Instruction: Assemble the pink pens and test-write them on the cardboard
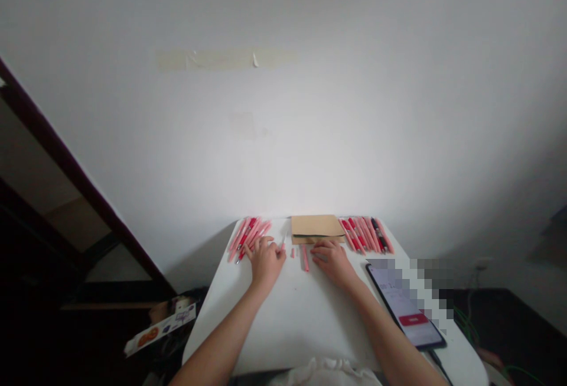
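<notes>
My left hand (267, 260) rests on the white table with its fingers apart, beside a pile of pink and red pens (249, 235). By its thumb lies a thin pale rod with a pink end (284, 243), perhaps a pen refill; contact is unclear. My right hand (333, 260) lies with its fingers stretched out on the table, just below a brown paper envelope or folder (316, 226). Between the two hands are a pink pen barrel (305, 258) and some tiny pink pieces (293, 253). Neither hand visibly holds anything.
More pink, red and black pens (365, 235) lie at the back right of the table (301, 321). A phone (405, 306) with a lit screen and a cable lies by my right forearm. The wall (301, 155) rises behind the table's back edge.
</notes>
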Motion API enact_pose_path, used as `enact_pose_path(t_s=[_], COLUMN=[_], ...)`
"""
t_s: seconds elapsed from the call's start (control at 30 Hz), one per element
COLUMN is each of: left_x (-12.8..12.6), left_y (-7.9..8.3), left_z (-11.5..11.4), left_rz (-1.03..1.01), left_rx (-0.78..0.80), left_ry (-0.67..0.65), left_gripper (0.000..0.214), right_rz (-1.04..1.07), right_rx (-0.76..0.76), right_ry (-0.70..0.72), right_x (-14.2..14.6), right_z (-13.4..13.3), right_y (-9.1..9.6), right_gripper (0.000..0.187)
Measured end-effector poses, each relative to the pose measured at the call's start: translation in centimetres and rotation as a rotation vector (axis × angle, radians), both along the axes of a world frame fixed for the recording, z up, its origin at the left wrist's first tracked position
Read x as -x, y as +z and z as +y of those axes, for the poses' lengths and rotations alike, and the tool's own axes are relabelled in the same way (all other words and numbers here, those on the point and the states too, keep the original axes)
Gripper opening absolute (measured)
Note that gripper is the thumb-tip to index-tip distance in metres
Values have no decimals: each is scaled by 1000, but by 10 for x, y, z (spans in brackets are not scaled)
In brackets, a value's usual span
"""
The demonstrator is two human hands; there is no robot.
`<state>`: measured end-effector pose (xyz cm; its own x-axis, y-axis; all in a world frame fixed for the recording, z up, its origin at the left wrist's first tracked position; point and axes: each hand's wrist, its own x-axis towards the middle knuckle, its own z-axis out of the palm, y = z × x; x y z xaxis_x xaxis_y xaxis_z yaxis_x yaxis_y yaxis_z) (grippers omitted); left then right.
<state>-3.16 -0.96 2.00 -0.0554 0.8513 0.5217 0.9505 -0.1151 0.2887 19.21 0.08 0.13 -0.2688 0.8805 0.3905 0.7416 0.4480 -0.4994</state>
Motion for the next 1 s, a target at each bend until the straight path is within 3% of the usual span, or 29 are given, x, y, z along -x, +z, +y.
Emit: enact_pose_path(t_s=[0.33, 0.53, 0.7, 0.83, 1.0], left_x=[4, 4, 2, 2, 2], left_y=[6, 7, 5, 4, 2], left_z=[1, 2, 1, 2, 2], left_rz=[-40, -88, -79, -66, -65], left_rx=[-121, -178, -196, -165, -146], left_ry=[34, -123, -271, -328, -358], left_gripper=[17, 8, 9, 5, 3], right_rz=[63, 247, 306, 298, 259], right_rx=[-36, -113, -181, -207, -229], right_ry=[13, 81, 19, -36, -12], right_x=[-1, -3, -2, -1, 0], right_z=[2, 2, -1, 2, 5], right_y=[-2, 2, 6, 2, -4], right_gripper=[19, 21, 28, 38, 31])
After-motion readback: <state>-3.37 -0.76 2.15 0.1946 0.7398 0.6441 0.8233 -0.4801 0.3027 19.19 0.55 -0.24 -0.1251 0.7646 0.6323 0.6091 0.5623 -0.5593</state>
